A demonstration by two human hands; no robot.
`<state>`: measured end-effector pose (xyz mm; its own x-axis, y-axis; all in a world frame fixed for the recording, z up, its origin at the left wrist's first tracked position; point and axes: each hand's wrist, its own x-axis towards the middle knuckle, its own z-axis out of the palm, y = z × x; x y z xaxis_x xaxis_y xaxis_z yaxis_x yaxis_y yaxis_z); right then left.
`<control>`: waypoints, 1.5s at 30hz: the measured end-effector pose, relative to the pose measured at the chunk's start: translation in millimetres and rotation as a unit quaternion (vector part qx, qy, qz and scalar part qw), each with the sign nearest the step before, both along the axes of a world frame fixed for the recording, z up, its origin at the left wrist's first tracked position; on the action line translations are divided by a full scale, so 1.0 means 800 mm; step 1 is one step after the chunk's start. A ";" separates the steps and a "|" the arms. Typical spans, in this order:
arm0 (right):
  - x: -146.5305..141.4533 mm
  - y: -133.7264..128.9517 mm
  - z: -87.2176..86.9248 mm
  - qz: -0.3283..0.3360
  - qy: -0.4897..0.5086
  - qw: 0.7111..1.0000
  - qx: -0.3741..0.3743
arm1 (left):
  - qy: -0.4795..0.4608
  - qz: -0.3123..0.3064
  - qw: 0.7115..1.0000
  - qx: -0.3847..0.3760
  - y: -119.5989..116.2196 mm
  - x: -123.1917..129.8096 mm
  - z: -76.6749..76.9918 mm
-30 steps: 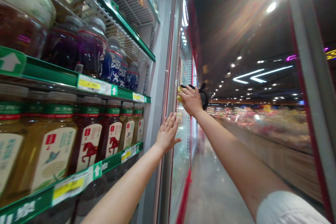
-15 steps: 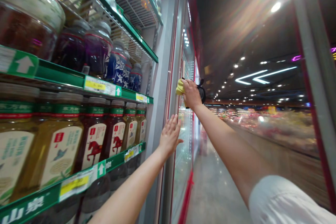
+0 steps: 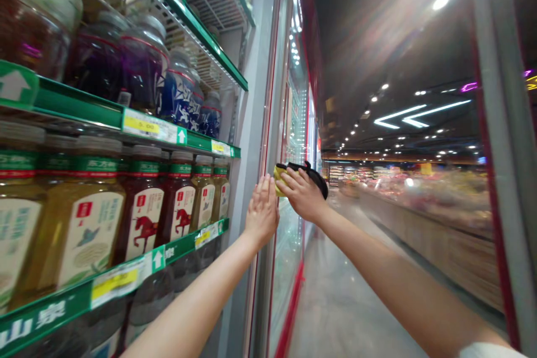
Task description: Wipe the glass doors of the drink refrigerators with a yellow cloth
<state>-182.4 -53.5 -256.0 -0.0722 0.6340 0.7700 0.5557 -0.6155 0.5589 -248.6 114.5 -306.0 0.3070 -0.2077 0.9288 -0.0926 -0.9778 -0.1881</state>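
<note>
My right hand (image 3: 305, 194) holds a yellow and black cloth (image 3: 279, 183), its fingers laid over it at the edge of a glass cooler door (image 3: 289, 246). Black material from the cloth sticks out behind the hand. Just to the left, my left hand (image 3: 263, 211) rests against the grey upright door frame (image 3: 260, 291), with fingers stretched out flat and nothing held. The two hands are close together, almost at the same height. Whatever lies under the palms is hidden.
Bottled drinks (image 3: 90, 229) fill the cooler shelves at left, behind green price rails (image 3: 75, 109). On the right a metal door frame with a red edge (image 3: 493, 179) rises in front of the shop aisle (image 3: 344, 302) and a blurred produce display (image 3: 436, 201).
My right hand has moved down along the door edge with the cloth, now beside my left hand. The left hand has shifted slightly up and left in view, fingers closer together.
</note>
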 end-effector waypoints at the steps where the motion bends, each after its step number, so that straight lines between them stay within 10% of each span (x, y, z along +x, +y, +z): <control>1: 0.001 -0.001 -0.013 0.004 -0.011 1.000 -0.009 | -0.005 -0.001 1.000 0.002 0.002 -0.002 -0.001; 5: 0.003 -0.002 -0.022 0.000 -0.040 0.998 -0.041 | -0.010 0.000 1.000 -0.006 0.005 -0.004 0.004; 12: -0.006 -0.006 0.106 -0.079 0.017 0.996 0.048 | 0.035 -0.011 0.999 -0.011 -0.011 0.021 0.035; 15: -0.009 -0.021 0.125 -0.096 0.029 0.991 0.090 | 0.044 -0.027 0.998 -0.020 -0.019 0.032 0.043; 25: -0.015 -0.061 -0.036 -0.093 -0.048 0.992 0.075 | 0.027 -0.036 0.999 -0.003 -0.012 0.035 0.029; 34: -0.008 -0.091 0.074 -0.086 -0.016 0.986 0.143 | 0.047 -0.035 0.998 -0.006 -0.056 0.050 0.048; 42: -0.021 -0.137 -0.005 -0.113 -0.025 0.978 0.171 | 0.039 -0.061 0.997 0.014 -0.074 0.047 0.050; 45: -0.018 -0.136 0.002 -0.112 -0.025 0.984 0.139 | 0.037 -0.069 0.997 0.005 -0.081 0.049 0.055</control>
<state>-197.1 -162.5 -254.8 0.0035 0.4037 0.9149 0.3644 -0.8525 0.3748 -209.7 49.8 -261.6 0.3423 -0.2620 0.9023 -0.2393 -0.9530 -0.1860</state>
